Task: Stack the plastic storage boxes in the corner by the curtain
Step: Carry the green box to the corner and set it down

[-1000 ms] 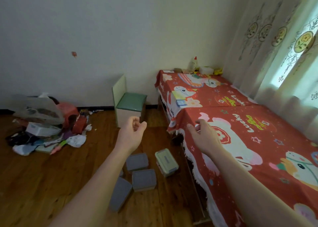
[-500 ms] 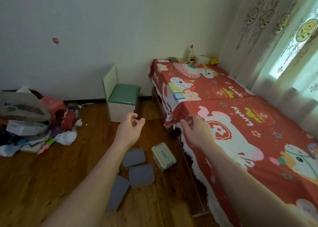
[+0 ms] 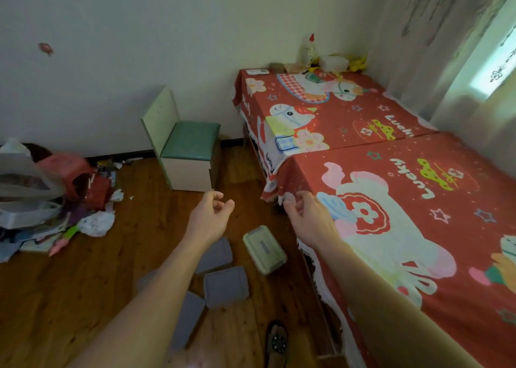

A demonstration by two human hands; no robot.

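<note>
Your left hand (image 3: pixel 208 217) and right hand (image 3: pixel 308 217) hang empty, fingers loosely curled, at frame centre above the grey boxes (image 3: pixel 225 285) and green-lidded box (image 3: pixel 264 249) on the floor (image 3: pixel 83 284).

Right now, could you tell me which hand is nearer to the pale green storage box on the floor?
Right. The right hand hangs just above and beside the pale green storage box; the left hand hangs farther off, on its other side.
</note>
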